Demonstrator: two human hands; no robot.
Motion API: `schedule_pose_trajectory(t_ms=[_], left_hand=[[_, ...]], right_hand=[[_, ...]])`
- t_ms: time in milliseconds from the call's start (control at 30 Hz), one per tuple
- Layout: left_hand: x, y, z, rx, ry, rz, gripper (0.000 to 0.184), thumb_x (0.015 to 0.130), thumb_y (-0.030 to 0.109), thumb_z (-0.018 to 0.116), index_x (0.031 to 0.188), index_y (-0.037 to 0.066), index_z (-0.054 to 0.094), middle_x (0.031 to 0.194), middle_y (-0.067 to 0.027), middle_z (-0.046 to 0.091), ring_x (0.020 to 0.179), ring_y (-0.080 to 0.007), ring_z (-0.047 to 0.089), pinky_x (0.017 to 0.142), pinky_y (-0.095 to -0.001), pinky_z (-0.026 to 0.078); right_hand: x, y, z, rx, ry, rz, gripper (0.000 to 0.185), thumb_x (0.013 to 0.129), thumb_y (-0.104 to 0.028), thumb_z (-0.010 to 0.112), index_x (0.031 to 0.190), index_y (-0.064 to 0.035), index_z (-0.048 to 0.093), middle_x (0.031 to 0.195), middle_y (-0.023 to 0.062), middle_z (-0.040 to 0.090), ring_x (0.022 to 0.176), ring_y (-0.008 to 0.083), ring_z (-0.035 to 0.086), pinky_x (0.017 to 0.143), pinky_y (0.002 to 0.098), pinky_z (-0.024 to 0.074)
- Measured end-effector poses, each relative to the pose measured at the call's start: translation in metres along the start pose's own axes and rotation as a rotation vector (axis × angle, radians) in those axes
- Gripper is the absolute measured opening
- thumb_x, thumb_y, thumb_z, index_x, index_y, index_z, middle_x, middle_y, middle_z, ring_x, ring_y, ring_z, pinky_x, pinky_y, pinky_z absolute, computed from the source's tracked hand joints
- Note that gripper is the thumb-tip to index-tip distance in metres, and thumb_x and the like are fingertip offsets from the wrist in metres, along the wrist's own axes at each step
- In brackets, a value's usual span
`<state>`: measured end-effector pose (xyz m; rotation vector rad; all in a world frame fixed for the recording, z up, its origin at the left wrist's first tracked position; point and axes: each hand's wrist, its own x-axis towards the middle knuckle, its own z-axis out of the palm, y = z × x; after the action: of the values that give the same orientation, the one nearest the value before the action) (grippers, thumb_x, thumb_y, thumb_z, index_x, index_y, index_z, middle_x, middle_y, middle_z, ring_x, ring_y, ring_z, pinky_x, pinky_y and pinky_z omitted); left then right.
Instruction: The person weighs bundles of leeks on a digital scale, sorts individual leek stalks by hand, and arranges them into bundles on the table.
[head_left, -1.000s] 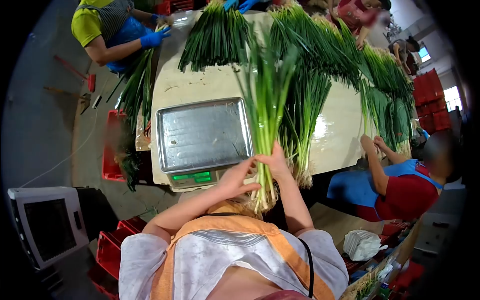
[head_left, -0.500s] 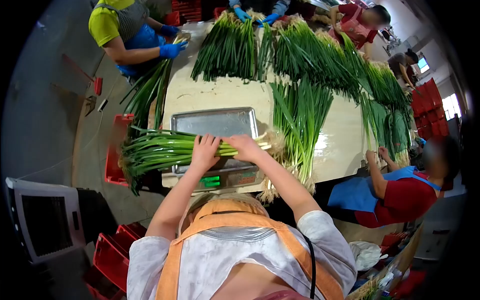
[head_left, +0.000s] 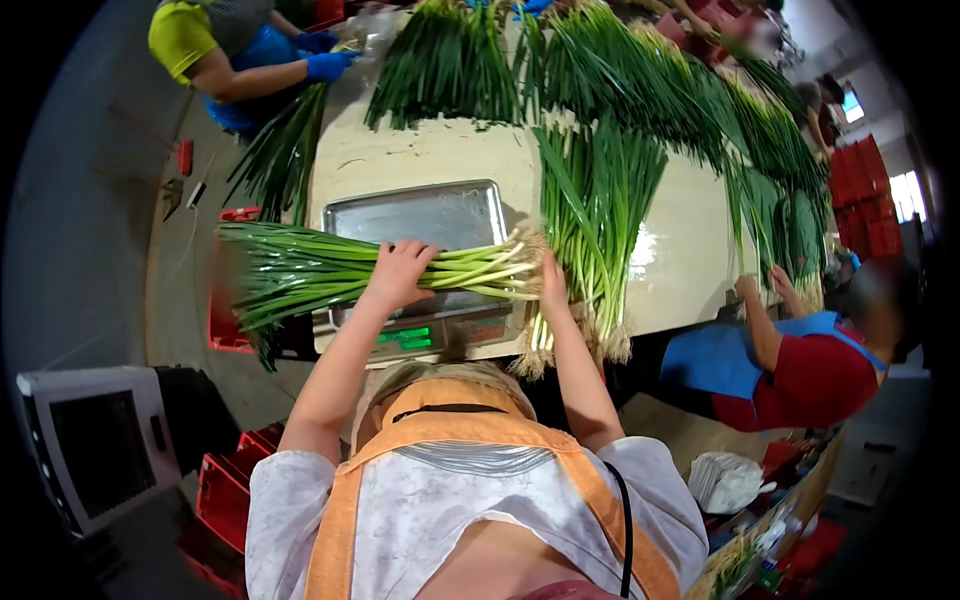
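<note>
A thick bunch of green onions (head_left: pixel 330 268) lies crosswise over the metal tray of a digital scale (head_left: pixel 355 218), roots to the right, leaves hanging past the left side. My left hand (head_left: pixel 398 276) grips the middle of the bunch from above, thumb on the near side. Beside the root end, my right hand (head_left: pixel 553 287) is upright with its fingers stretched out, its palm side towards the roots. The scale's green display (head_left: pixel 405 338) is lit below the bunch. Right of my right hand, a pile of green onions (head_left: pixel 600 230) rests on the table with roots towards me.
More green onions (head_left: pixel 440 70) line the table's (head_left: pixel 400 165) far side. A co-worker in blue gloves (head_left: pixel 328 67) stands at the far left, and another in a blue apron (head_left: pixel 710 365) works at the right. Red crates (head_left: pixel 228 490) sit by my left side.
My right hand has moved from the stalks to the root end, its fingers now straightened. My left hand stays on the bunch, which lies straighter and slightly left. The view has shifted a little.
</note>
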<state>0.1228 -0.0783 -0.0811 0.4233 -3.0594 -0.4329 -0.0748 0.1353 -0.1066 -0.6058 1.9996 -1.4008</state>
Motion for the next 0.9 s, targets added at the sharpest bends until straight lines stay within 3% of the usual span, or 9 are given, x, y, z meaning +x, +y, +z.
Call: schedule_pose_trajectory(t_ms=[33, 200, 367, 433, 567, 600, 667, 767, 900], left_hand=[[-0.001, 0.000, -0.003, -0.001, -0.033, 0.007, 0.080, 0.059, 0.035, 0.081, 0.128, 0.020, 0.044, 0.122, -0.0086, 0.049, 0.119, -0.0254, 0.043, 0.097, -0.0541, 0.031], [-0.019, 0.007, -0.039, 0.080, -0.101, -0.089, 0.103, 0.056, 0.036, 0.083, 0.143, 0.030, 0.027, 0.145, -0.0114, 0.031, 0.138, -0.0300, 0.022, 0.108, -0.0602, 0.012], [-0.051, -0.007, -0.059, 0.015, -0.017, -0.292, 0.101, 0.062, 0.045, 0.078, 0.145, 0.023, 0.024, 0.151, -0.0118, 0.019, 0.141, -0.0315, 0.011, 0.109, -0.0592, 0.002], [-0.068, -0.019, -0.060, -0.006, 0.110, -0.336, 0.089, 0.067, 0.041, 0.076, 0.142, 0.021, 0.031, 0.148, -0.0115, 0.022, 0.139, -0.0322, 0.014, 0.109, -0.0594, 0.003], [-0.102, -0.043, -0.052, 0.007, 0.290, -0.418, 0.070, 0.073, 0.035, 0.073, 0.134, 0.017, 0.042, 0.144, -0.0131, 0.028, 0.136, -0.0348, 0.020, 0.107, -0.0581, 0.011], [-0.112, -0.053, -0.047, 0.028, 0.340, -0.448, 0.067, 0.074, 0.035, 0.072, 0.132, 0.016, 0.045, 0.143, -0.0133, 0.029, 0.136, -0.0353, 0.021, 0.107, -0.0574, 0.013], [-0.125, -0.056, -0.051, 0.033, 0.414, -0.470, 0.060, 0.075, 0.035, 0.071, 0.127, 0.015, 0.048, 0.141, -0.0130, 0.033, 0.133, -0.0361, 0.025, 0.105, -0.0559, 0.018], [-0.137, -0.058, -0.054, 0.027, 0.474, -0.507, 0.056, 0.076, 0.035, 0.069, 0.125, 0.014, 0.051, 0.139, -0.0129, 0.034, 0.134, -0.0333, 0.024, 0.107, -0.0530, 0.016], [-0.148, -0.066, -0.048, 0.020, 0.497, -0.550, 0.052, 0.077, 0.033, 0.069, 0.122, 0.015, 0.052, 0.138, -0.0130, 0.035, 0.134, -0.0327, 0.024, 0.106, -0.0537, 0.018]], right_hand=[[-0.004, 0.002, -0.002, 0.082, -0.009, 0.039, 0.072, 0.090, -0.066, 0.019, 0.146, -0.0208, 0.023, 0.151, 0.0090, 0.020, 0.138, 0.0325, 0.017, 0.111, 0.0521, 0.0172], [-0.015, 0.007, -0.047, -0.112, 0.269, 0.158, 0.058, 0.090, -0.042, 0.045, 0.141, -0.0157, 0.033, 0.147, 0.0065, 0.031, 0.135, 0.0283, 0.027, 0.111, 0.0501, 0.0188], [-0.014, 0.086, -0.110, -0.506, 0.516, 0.262, 0.052, 0.085, -0.021, 0.062, 0.133, -0.0100, 0.045, 0.137, 0.0097, 0.044, 0.126, 0.0261, 0.041, 0.108, 0.0466, 0.0275], [-0.015, 0.108, -0.126, -0.856, 0.586, 0.319, 0.052, 0.084, -0.020, 0.062, 0.132, -0.0085, 0.046, 0.131, 0.0123, 0.050, 0.121, 0.0269, 0.046, 0.104, 0.0441, 0.0321], [-0.005, 0.154, -0.153, -0.363, 0.616, 0.320, 0.061, 0.080, -0.027, 0.066, 0.134, -0.0075, 0.043, 0.101, 0.0122, 0.066, 0.093, 0.0267, 0.060, 0.089, 0.0386, 0.0394], [-0.008, 0.141, -0.153, -0.533, 0.637, 0.367, 0.059, 0.079, -0.031, 0.067, 0.131, -0.0085, 0.048, 0.095, 0.0124, 0.067, 0.087, 0.0241, 0.061, 0.081, 0.0353, 0.0433], [0.014, 0.202, -0.177, -0.463, 0.571, 0.256, 0.058, 0.077, -0.035, 0.071, 0.121, -0.0005, 0.056, 0.097, 0.0155, 0.067, 0.086, 0.0240, 0.063, 0.080, 0.0334, 0.0466], [0.018, 0.177, -0.173, -0.414, 0.553, 0.297, 0.056, 0.076, -0.035, 0.073, 0.115, 0.0024, 0.058, 0.104, 0.0166, 0.065, 0.093, 0.0221, 0.061, 0.081, 0.0325, 0.0471], [0.029, 0.182, -0.189, -0.378, 0.466, 0.315, 0.039, 0.080, -0.029, 0.070, 0.100, 0.0036, 0.060, 0.088, 0.0110, 0.063, 0.078, 0.0207, 0.057, 0.074, 0.0313, 0.0462]])
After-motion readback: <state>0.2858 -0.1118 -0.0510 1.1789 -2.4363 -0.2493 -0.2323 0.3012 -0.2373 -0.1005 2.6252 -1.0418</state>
